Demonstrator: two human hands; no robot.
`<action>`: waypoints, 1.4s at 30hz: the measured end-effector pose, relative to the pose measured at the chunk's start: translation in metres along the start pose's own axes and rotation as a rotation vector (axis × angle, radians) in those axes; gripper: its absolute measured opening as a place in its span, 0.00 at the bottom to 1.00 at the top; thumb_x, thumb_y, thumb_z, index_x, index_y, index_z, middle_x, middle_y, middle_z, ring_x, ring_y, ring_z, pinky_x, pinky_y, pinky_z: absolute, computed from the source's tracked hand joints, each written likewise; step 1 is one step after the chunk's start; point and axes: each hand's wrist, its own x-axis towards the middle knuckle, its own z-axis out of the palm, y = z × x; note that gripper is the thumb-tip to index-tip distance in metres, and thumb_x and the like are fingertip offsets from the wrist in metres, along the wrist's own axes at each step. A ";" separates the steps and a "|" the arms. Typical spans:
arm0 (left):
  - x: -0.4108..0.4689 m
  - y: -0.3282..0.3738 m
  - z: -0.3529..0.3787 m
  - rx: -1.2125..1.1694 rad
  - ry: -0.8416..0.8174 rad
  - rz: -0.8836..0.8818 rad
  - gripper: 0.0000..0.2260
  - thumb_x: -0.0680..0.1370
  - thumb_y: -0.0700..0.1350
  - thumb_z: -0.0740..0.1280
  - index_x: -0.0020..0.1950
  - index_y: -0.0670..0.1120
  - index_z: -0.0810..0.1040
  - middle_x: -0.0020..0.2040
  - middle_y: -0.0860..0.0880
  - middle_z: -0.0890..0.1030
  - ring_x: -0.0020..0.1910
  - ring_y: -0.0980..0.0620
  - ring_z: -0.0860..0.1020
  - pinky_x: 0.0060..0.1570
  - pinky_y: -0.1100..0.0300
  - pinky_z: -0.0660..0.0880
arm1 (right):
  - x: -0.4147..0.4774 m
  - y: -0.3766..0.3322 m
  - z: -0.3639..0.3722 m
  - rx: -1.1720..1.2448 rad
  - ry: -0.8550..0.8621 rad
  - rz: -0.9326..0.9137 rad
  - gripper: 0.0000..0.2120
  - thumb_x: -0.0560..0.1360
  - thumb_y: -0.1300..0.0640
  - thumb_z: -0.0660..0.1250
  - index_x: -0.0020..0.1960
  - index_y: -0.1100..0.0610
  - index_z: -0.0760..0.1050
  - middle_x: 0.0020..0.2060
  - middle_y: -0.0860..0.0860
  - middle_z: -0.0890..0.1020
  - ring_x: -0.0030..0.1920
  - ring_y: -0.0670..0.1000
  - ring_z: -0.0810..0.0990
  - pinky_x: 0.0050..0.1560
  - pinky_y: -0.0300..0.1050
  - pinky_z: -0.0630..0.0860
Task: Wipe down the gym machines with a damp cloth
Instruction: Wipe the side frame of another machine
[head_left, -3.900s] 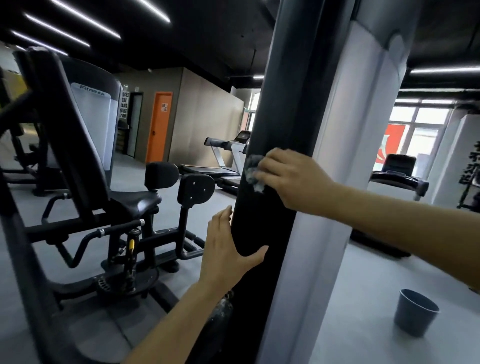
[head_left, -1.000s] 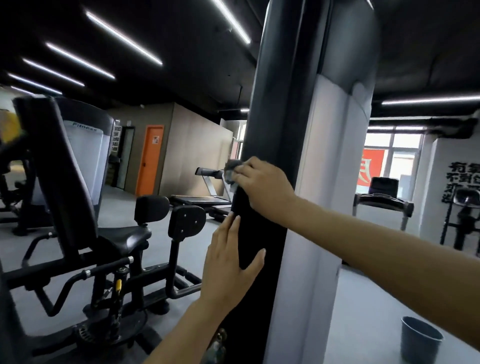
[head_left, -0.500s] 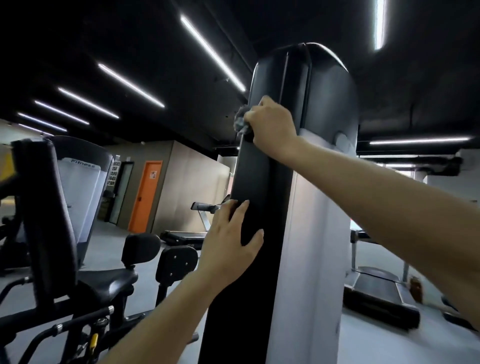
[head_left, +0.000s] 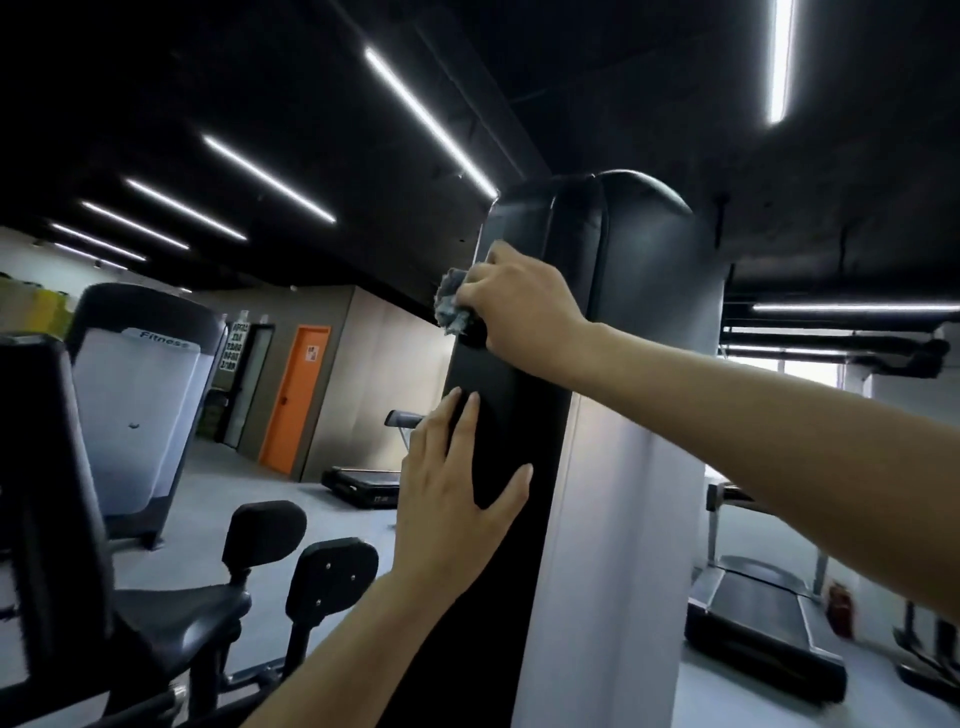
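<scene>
Dim gym hall, black ceiling with strip lights (head_left: 426, 119), grey floor. My right hand (head_left: 514, 301) is curled round a bunched grey cloth (head_left: 451, 306) and presses it to the left edge of the tall black machine cover (head_left: 644, 270), just below its rounded top. My left hand (head_left: 452, 499) lies flat lower on the same black face, fingers straight and spread, holding nothing and bracing me.

To do this pass well, I reckon I should start at the rounded cap and draw the cloth downward in overlapping strokes, wrapping it round the edge rather than skimming the front. Opening the bundle flatter would put more cloth on the surface. The patch under my left hand needs wiping too, so that hand should shift as I come down. After that, the white side panel (head_left: 613, 545) beside it.

Further out stand a seat machine (head_left: 187, 613) at my left, an orange door (head_left: 296, 400) behind it, and a treadmill (head_left: 763, 629) at my right.

Most of the cloth is hidden in my fist, and I cannot tell how damp it is. Dust does not show on black in this light. The cover's far side and its base are out of view.
</scene>
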 end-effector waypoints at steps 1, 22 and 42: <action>0.018 0.006 -0.001 -0.014 -0.001 -0.006 0.36 0.82 0.66 0.64 0.86 0.54 0.58 0.85 0.57 0.56 0.83 0.57 0.55 0.80 0.53 0.59 | 0.014 0.012 -0.004 -0.003 -0.017 -0.009 0.13 0.79 0.59 0.67 0.60 0.49 0.83 0.55 0.44 0.83 0.59 0.52 0.73 0.46 0.43 0.66; 0.178 0.111 -0.077 0.010 -0.455 -0.404 0.40 0.81 0.57 0.67 0.88 0.59 0.48 0.85 0.60 0.47 0.84 0.60 0.51 0.81 0.50 0.64 | 0.097 0.145 -0.022 0.420 -0.086 0.187 0.16 0.69 0.66 0.70 0.56 0.59 0.85 0.52 0.53 0.85 0.57 0.60 0.78 0.58 0.54 0.76; 0.229 0.024 -0.116 -0.196 -0.773 0.132 0.39 0.76 0.46 0.69 0.87 0.46 0.60 0.88 0.46 0.49 0.86 0.44 0.57 0.78 0.48 0.67 | 0.106 0.058 -0.042 0.259 -0.075 0.493 0.15 0.79 0.65 0.66 0.64 0.61 0.83 0.58 0.54 0.85 0.55 0.60 0.81 0.55 0.54 0.78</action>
